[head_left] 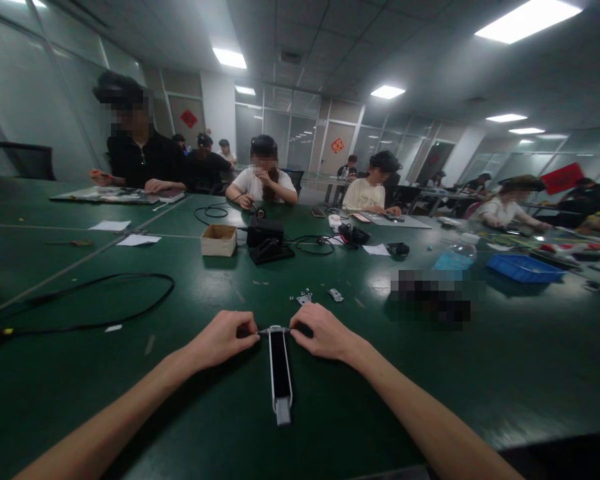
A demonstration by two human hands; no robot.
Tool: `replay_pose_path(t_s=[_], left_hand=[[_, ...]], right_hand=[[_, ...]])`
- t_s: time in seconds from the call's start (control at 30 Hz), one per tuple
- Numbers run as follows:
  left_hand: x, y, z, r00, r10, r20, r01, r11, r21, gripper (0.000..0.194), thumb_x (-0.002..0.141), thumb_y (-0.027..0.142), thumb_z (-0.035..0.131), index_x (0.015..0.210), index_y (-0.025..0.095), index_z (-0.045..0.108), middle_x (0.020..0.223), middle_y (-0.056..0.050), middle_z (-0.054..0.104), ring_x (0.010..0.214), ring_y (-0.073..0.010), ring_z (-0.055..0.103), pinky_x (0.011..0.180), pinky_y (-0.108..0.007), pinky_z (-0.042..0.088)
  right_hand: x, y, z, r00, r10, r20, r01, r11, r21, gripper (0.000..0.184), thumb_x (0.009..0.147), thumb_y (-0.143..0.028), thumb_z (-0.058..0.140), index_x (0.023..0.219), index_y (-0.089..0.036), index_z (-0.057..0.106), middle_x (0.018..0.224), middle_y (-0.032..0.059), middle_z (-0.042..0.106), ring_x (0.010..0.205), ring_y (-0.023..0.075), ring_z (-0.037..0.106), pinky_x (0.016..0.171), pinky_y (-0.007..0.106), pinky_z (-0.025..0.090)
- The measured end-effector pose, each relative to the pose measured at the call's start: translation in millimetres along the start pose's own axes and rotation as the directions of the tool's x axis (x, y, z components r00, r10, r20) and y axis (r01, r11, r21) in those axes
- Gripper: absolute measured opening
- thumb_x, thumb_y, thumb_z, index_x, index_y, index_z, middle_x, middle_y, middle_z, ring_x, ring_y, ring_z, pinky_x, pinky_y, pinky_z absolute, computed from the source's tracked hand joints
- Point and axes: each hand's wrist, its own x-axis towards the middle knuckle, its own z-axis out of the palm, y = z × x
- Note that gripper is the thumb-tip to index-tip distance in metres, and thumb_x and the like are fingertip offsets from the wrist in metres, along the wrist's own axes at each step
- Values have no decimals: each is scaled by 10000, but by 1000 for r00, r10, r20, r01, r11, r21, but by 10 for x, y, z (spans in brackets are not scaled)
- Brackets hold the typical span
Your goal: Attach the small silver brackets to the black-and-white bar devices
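A slim, long device (281,367) with a white frame, a black face and a grey block at its near end lies on the green table in front of me. At its far end, my left hand (230,338) is closed in a pinch on a small dark grey piece (264,331) jutting out to the left. Opposite it, my right hand (321,331) pinches a similar small grey piece (287,330) on the right side. Whether the two pieces are one part is too small to tell. Just beyond my right hand lie small metal parts (304,300) and a metal bracket (335,295).
A beige box (219,241) and a black device (265,233) with cables stand ahead. To the left a black cable (130,320) curves over the green table (180,427). On the right are a blurred dark object (433,298), a bottle (457,253) and a blue tray (525,268). Several people sit across.
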Motion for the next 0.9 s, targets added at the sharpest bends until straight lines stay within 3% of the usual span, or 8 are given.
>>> replay_pose_path(t_s=[0.43, 0.63, 0.9], left_hand=[[-15, -44, 46, 997, -6, -72, -3, 992, -125, 147, 793, 296, 608, 876, 175, 618, 829, 6, 667, 695, -139, 611, 630, -244, 464], [-9, -55, 51, 999, -15, -42, 10, 995, -104, 138, 791, 289, 629, 874, 179, 637, 786, 12, 666, 712, -139, 621, 649, -237, 476], [-21, -31, 55, 997, 29, -69, -36, 993, -113, 139, 812, 278, 636, 914, 194, 678, 882, 3, 698, 779, -142, 636, 707, -248, 483]], right_hand=[[-10, 21, 56, 1000, -7, -21, 8, 999, 32, 78, 847, -185, 549, 864, -154, 618, 851, 53, 625, 800, 164, 548, 750, 332, 465], [-31, 38, 77, 1000, 20, -6, -19, 997, 74, 87, 859, -196, 535, 883, -173, 616, 873, 46, 619, 805, 163, 555, 737, 330, 474], [-28, 39, 85, 1000, 12, -12, -11, 997, 81, 92, 863, -194, 526, 882, -181, 616, 860, 45, 622, 795, 167, 557, 731, 333, 477]])
